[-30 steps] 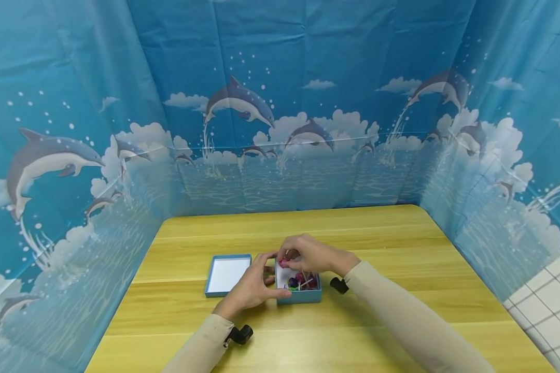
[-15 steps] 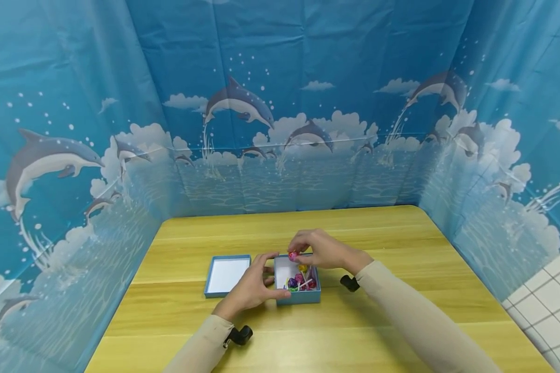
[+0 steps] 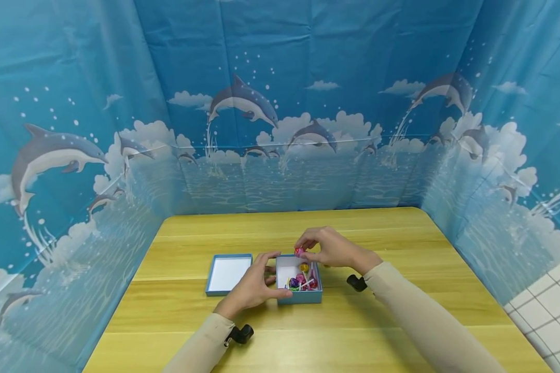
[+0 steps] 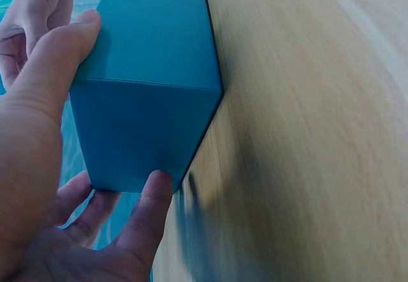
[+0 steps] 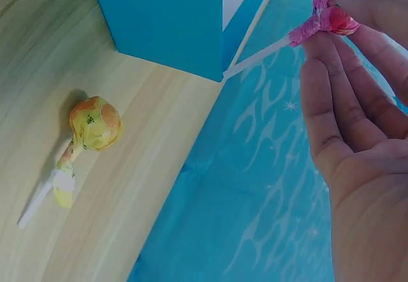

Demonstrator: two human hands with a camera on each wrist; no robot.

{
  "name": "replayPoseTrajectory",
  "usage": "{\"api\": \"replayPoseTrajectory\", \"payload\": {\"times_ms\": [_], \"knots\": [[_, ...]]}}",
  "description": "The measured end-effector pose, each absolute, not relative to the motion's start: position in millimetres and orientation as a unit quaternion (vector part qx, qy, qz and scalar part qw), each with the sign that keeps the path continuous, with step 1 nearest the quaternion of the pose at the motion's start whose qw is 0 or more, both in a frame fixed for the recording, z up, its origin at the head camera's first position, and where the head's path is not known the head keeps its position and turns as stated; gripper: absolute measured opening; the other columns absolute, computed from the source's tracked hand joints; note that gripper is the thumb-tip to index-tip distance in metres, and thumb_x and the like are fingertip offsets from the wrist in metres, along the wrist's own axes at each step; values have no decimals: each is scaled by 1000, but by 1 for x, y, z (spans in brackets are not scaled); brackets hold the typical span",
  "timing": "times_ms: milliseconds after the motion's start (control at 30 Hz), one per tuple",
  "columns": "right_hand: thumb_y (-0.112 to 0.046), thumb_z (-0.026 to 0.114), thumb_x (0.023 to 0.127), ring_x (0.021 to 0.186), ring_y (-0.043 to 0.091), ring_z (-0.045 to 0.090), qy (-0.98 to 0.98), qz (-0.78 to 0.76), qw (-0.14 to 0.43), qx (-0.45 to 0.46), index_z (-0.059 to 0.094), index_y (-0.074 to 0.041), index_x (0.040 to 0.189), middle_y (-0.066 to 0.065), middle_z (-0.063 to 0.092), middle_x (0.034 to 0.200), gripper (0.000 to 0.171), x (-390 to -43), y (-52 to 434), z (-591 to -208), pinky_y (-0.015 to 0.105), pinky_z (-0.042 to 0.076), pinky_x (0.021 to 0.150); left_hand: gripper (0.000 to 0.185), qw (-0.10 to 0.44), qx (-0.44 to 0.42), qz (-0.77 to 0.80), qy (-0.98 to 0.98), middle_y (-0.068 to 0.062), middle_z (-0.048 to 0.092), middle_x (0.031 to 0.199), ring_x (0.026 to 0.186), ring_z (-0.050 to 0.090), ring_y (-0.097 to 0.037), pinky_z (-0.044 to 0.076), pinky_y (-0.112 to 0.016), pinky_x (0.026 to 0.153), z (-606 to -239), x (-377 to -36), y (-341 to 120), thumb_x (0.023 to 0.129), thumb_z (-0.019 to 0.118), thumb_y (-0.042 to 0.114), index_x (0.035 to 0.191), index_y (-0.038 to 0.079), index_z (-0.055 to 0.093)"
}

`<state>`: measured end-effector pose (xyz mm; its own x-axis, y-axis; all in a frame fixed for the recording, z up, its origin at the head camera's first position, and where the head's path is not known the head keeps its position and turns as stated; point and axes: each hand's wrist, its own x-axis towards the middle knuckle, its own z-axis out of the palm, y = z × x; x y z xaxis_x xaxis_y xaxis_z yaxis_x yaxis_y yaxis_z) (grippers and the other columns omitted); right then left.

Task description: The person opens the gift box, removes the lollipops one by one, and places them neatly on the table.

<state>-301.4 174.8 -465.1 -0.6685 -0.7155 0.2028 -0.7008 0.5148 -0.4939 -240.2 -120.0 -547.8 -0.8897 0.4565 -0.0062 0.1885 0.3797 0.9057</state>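
Observation:
My right hand pinches a pink-wrapped lollipop by its candy end above the box's far edge, its white stick pointing toward the box. The small blue box stands open-topped on the table. Inside lie several lollipops, among them a yellow one and a purple one, bunched toward the near and right sides. My left hand steadies the box, thumb on the near wall and fingers along the left side. In the right wrist view, another yellow lollipop lies on the table beside the box.
Left of the box a shallow blue lid lies with its white inside up. The yellow wooden table ends at a blue dolphin curtain at the back and sides.
My right hand has lifted the pink lollipop and carried it rightward from the box's far left to its far right corner. The yellow one inside has come into sight. My left hand stays in place.

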Motion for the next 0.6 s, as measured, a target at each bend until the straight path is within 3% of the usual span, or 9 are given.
{"api": "replayPoseTrajectory", "payload": {"times_ms": [167,333,500,600], "knots": [[-18,83,111,110,15,85,867,-295,10,-401,85,-14,132,0,87,124,21,-303,177,-466,48,74,98,112,128,195,522,820,-17,45,176,154,61,-37,62,-46,125,-548,-241,-120,96,101,35,183,14,34],[-15,83,110,109,14,85,870,-294,1,-397,85,-14,133,1,88,123,23,-303,182,-467,45,74,96,111,127,195,521,821,-19,44,176,154,60,-37,62,-46,125,-549,-241,-120,95,102,34,182,13,35],[-15,84,110,108,15,85,872,-295,1,-390,86,-12,132,1,88,122,22,-301,188,-468,51,74,97,111,126,193,518,824,-19,45,176,153,61,-36,62,-46,125,-549,-241,-120,95,102,35,182,14,36],[-17,84,111,107,13,84,876,-292,1,-384,86,-14,131,0,87,121,21,-301,193,-470,44,74,96,112,125,192,517,825,-18,45,176,153,61,-36,63,-45,124,-549,-241,-120,95,102,35,182,14,36]]}}
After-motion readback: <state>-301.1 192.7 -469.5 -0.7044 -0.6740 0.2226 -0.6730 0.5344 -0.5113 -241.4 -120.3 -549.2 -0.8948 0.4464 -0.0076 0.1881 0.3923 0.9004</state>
